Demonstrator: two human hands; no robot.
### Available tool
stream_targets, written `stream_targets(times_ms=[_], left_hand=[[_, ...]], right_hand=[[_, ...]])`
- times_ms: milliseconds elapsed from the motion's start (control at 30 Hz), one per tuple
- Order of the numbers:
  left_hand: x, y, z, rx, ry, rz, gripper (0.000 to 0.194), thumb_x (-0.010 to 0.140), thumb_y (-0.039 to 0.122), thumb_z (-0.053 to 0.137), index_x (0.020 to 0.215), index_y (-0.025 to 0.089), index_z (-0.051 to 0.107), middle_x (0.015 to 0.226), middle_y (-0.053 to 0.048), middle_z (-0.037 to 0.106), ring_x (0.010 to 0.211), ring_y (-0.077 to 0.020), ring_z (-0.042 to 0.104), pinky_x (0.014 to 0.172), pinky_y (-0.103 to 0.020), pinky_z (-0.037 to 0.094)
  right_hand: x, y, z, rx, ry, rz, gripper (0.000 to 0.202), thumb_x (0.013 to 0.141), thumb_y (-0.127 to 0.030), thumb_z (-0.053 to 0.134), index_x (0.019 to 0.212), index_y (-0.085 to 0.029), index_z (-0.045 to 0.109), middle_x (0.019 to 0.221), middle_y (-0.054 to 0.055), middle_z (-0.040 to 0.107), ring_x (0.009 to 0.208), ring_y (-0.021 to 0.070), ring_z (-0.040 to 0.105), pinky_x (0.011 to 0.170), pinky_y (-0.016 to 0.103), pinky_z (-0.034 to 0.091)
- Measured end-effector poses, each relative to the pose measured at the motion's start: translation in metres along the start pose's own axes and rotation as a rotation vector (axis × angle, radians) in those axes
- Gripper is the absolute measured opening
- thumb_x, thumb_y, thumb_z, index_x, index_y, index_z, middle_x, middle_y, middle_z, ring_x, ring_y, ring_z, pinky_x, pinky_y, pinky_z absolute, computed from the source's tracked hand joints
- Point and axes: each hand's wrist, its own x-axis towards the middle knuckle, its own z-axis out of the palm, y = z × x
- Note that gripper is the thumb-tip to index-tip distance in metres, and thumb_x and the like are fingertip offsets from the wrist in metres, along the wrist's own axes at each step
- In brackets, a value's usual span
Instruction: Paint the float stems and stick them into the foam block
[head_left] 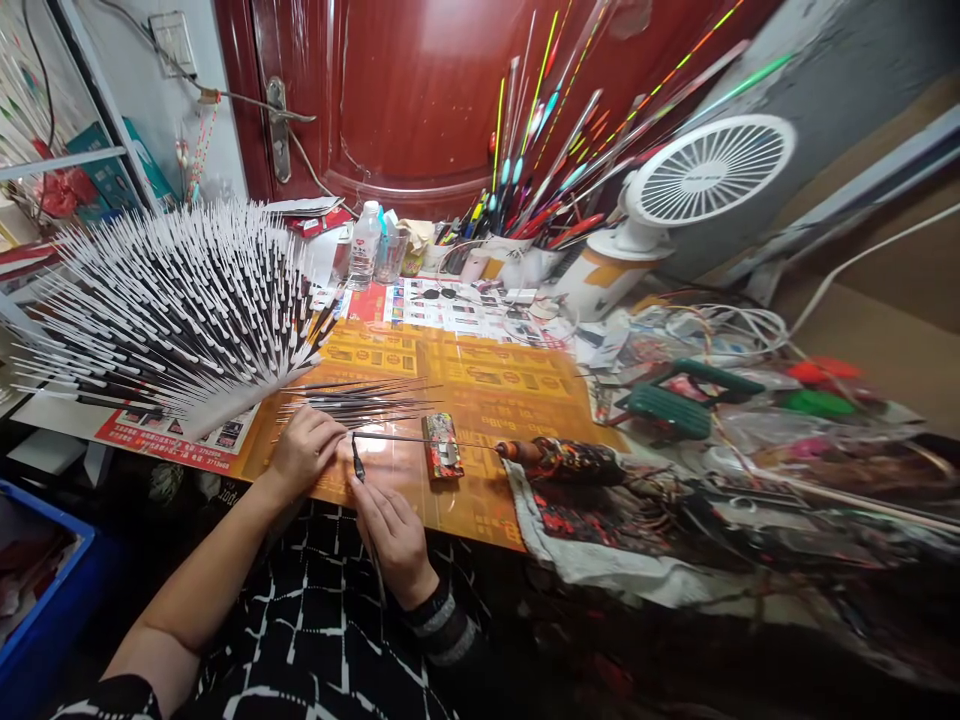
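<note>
My left hand [306, 448] is closed at the table's front edge, its fingers pinching a thin dark rod [397, 437]. The rod points right and passes over a small paint-spattered block [444, 446]. My right hand [394, 530] is closed just below, holding a slim dark pen-like piece [358, 464] upright. Its narrow tip meets the rod near my left fingertips, and a thin grey cord or stem hangs below the hand. Behind my left hand lies a bundle of thin dark rods [360, 398]. Whether these are float stems I cannot tell.
A foam base [240, 402] bristling with black-and-white sticks stands left. A wood-handled tool [562, 460] lies right on a stained cloth [570, 555]. Behind are a water bottle [365, 245], fishing floats [517, 165] and a white fan [709, 170]. A blue bin [56, 640] stands lower left.
</note>
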Motion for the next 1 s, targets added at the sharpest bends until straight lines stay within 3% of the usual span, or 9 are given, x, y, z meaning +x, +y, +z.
stream_targets(times_ms=[300,433,633,1000], left_hand=[[0.001,0.000,-0.001,-0.004,0.025,0.017,0.014,0.100,0.021,0.056,0.096,0.019,0.069,0.088,-0.004,0.069,0.084,-0.0180,0.058,0.085,-0.035,0.047],[0.003,0.002,-0.004,-0.004,0.013,-0.011,0.015,0.101,0.023,0.056,0.094,0.020,0.069,0.088,-0.003,0.070,0.085,-0.0185,0.059,0.087,-0.036,0.047],[0.005,0.000,-0.006,0.003,0.024,0.027,0.013,0.100,0.021,0.057,0.096,0.019,0.069,0.088,-0.004,0.070,0.085,-0.0187,0.058,0.083,-0.035,0.047],[0.010,0.001,-0.009,0.020,0.023,0.024,0.014,0.100,0.023,0.056,0.095,0.020,0.069,0.087,-0.003,0.071,0.083,-0.0189,0.060,0.080,-0.036,0.048]], right_hand=[[-0.001,0.002,-0.008,0.085,0.014,-0.015,0.063,0.093,-0.004,0.057,0.153,-0.013,0.041,0.113,0.014,0.074,0.105,0.0219,0.071,0.088,0.036,0.063],[-0.006,0.014,-0.027,0.103,0.048,-0.024,0.062,0.091,-0.003,0.058,0.150,-0.013,0.046,0.109,0.013,0.074,0.104,0.0228,0.070,0.083,0.037,0.064],[-0.016,0.039,-0.053,-0.071,0.129,0.039,0.063,0.089,-0.001,0.060,0.149,-0.014,0.048,0.101,0.012,0.075,0.094,0.0206,0.071,0.080,0.034,0.063],[-0.023,0.044,-0.047,-0.163,0.125,0.079,0.065,0.090,-0.004,0.063,0.152,-0.016,0.045,0.105,0.012,0.075,0.096,0.0208,0.070,0.084,0.034,0.061]])
